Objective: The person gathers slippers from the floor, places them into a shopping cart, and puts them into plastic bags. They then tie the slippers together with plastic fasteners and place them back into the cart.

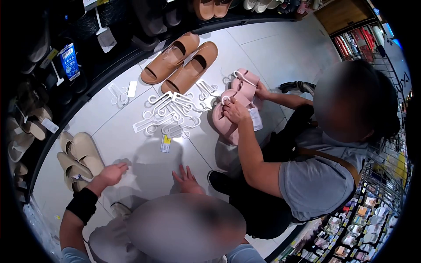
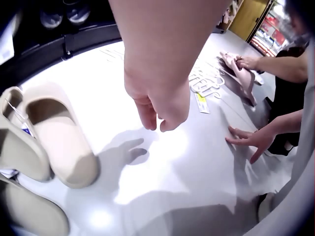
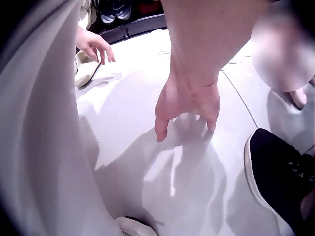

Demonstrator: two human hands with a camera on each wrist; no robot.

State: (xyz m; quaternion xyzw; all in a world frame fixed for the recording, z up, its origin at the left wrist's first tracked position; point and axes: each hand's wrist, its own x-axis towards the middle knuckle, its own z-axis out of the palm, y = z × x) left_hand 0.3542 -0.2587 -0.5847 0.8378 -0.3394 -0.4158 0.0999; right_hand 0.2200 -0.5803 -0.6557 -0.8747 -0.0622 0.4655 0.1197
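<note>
My left hand [image 1: 115,173] hovers over the floor just right of the beige slippers [image 1: 89,151], fingers loosely bent and nothing in them. In the left wrist view a beige slipper [image 2: 61,140] lies to the left of that hand. Bare-palmed, my right hand [image 1: 187,180] reaches down to the floor with fingers spread, as the right wrist view also shows. Ahead of both hands lies a heap of white plastic hangers [image 1: 171,111], with a yellow-and-white price tag [image 1: 165,143] at its near side. Tan slippers [image 1: 171,59] stand beyond the hangers.
At the right another person [image 1: 320,162] crouches, both hands on pink slippers [image 1: 228,116]. That person's black shoe [image 3: 278,172] stands close to my right hand. Shoe racks [image 1: 26,109] curve along the left and back, and a wire rack [image 1: 381,162] stands at the right.
</note>
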